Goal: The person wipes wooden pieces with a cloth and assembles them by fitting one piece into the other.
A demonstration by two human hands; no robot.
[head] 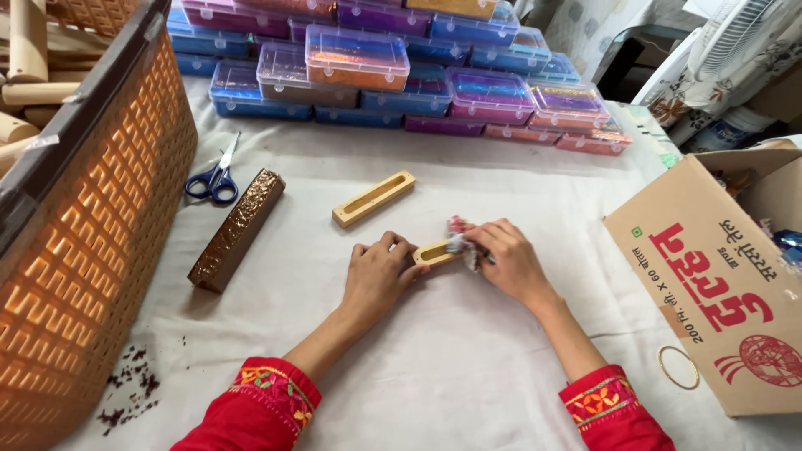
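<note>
both hands on the small wooden tray

your forearms come up from the bottom edge in red embroidered sleeves and meet near the middle of the white-covered table (468, 367). your left hand (378, 277) lies palm down, wrist straight, fingers curled over the near end of a small wooden tray (435, 252) and pressing it to the cloth. your right hand (508, 260) angles in from the right, its fingers bunched together and pinching a crumpled wrapper (459, 240) (pink and silvery, too scrunched to tell more) right at the tray's far end. the tray sits between both hands, flat on the table, its slot facing up.

a second wooden tray (373, 199) lies empty just beyond, apart from your hands. further left sit a long bronze embossed box (236, 230) and blue-handled scissors (214, 177). an orange woven basket (92, 225) fills the left side, stacked clear plastic boxes (401, 71) line the far edge, and an open cardboard carton (710, 267) stands at the right with a thin ring (678, 367) beside it.
</note>
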